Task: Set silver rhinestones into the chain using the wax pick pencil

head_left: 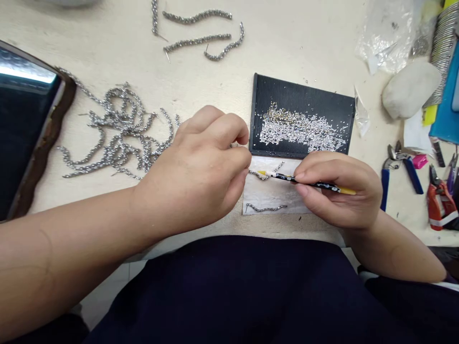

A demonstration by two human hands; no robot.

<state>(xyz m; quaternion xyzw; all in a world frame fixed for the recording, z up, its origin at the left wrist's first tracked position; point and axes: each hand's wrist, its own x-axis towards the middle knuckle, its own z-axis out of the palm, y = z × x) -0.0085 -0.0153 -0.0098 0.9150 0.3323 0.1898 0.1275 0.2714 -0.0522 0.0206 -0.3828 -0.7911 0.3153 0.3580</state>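
My left hand (204, 165) is curled in a pinch at the left edge of a pale work sheet (268, 193), its fingertips closed on the end of a short silver beaded strand (263, 175). My right hand (340, 188) is closed round a black patterned pencil-like tool (308, 181) with a yellow end, its white tip touching that strand. A second short strand (267, 208) lies lower on the sheet. Just behind stands a black ribbed tray (261, 93) holding several tiny silver beads (297, 129).
A heap of finished beaded strands (118, 131) lies at the left, with more (201, 36) at the back. A dark framed screen (25, 124) sits at far left. Blue pliers (398, 165), red cutters (441, 200), a white lump (410, 88) and plastic bags (390, 33) crowd the right.
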